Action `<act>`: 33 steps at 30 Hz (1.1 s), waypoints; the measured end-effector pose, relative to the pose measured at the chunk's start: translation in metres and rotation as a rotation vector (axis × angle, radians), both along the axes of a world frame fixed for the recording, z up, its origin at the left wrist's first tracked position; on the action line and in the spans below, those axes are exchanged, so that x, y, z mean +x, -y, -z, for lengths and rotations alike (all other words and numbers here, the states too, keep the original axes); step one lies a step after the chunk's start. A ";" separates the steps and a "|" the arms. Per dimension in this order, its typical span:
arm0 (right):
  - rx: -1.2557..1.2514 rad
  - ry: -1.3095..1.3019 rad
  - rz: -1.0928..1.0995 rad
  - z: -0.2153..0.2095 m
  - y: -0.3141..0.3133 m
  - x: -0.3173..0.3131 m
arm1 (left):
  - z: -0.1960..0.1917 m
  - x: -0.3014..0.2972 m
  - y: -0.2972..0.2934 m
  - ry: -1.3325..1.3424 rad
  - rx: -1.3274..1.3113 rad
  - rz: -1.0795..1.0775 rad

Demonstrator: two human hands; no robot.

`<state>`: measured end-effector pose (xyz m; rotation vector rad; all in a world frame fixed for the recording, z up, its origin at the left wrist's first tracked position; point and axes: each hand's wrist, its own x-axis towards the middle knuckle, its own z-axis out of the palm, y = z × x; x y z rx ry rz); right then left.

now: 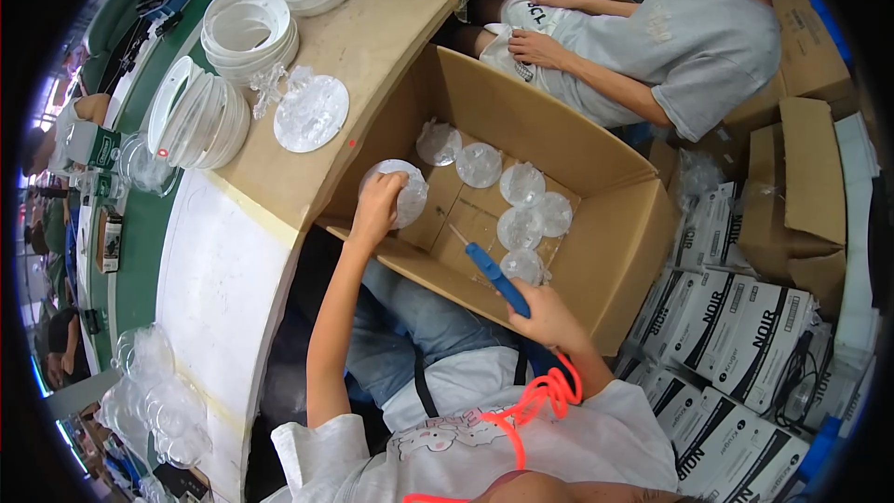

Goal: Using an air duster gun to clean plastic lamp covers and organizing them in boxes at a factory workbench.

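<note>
My left hand (pixel 376 207) is closed on the edge of a round whitish disc (pixel 411 197), holding it over the left side of a large open cardboard box (pixel 615 251). Wrapped around a blue-handled screwdriver (pixel 491 272) is my right hand (pixel 551 319), above the box's near side, with the thin metal tip pointing up and left. On the box floor lie several round translucent discs (pixel 480 165), which look wrapped in clear plastic. A coiled red-orange cord (pixel 549 389) hangs at my right wrist.
Stacks of white rings (pixel 247 28) and a plastic-covered white disc (pixel 312 114) stand on the table (pixel 372 28) at left. Clear plastic pieces (pixel 154 396) lie at lower left. Another person (pixel 643 56) sits beyond the box. White cartons (pixel 740 335) are stacked at right.
</note>
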<state>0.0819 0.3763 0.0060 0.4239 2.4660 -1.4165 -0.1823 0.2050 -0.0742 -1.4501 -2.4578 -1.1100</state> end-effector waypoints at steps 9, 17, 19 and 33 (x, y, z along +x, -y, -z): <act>-0.077 -0.029 0.043 0.006 0.020 -0.010 | 0.001 -0.004 -0.002 0.062 0.051 -0.181; -0.146 -0.046 0.002 0.011 0.019 -0.001 | -0.015 -0.002 -0.007 -0.090 0.148 -0.249; -0.191 -0.058 0.043 0.009 0.017 0.006 | -0.033 0.001 -0.006 -0.050 0.244 -0.294; -0.158 -0.153 0.366 0.082 0.006 0.038 | -0.143 0.014 0.056 0.244 0.641 -0.482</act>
